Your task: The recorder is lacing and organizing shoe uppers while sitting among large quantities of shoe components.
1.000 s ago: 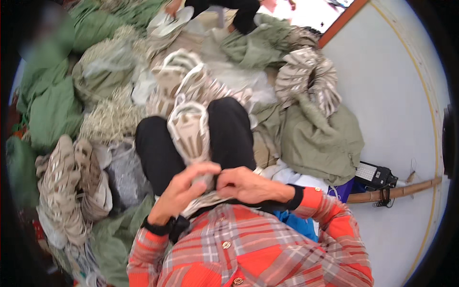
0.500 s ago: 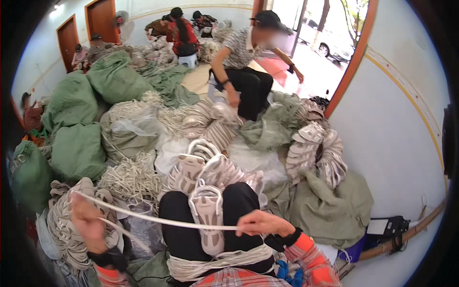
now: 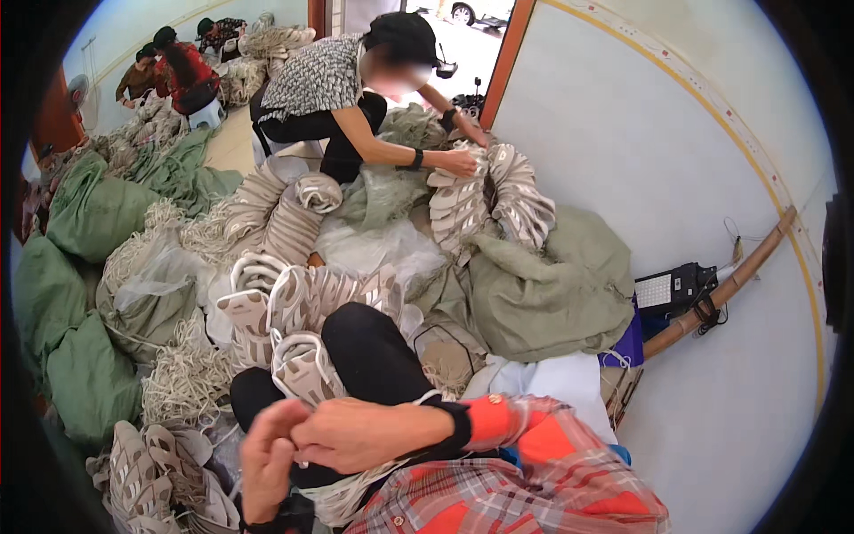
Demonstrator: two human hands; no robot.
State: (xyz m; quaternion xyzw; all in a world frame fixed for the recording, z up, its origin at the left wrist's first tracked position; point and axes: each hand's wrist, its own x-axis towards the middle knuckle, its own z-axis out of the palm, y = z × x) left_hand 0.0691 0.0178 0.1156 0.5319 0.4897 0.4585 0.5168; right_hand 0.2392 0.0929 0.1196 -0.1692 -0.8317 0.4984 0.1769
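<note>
- My left hand (image 3: 267, 458) and right hand (image 3: 360, 433) meet over my lap, fingers curled shut, pinching thin white lace (image 3: 356, 485).
- A ribbed beige shoe upper (image 3: 305, 368) rests on my knee.

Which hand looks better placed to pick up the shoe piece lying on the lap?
Probably the left hand: it sits just below the pale shoe upper on the left thigh. The right hand reaches across from the other side and touches the left one.
</note>
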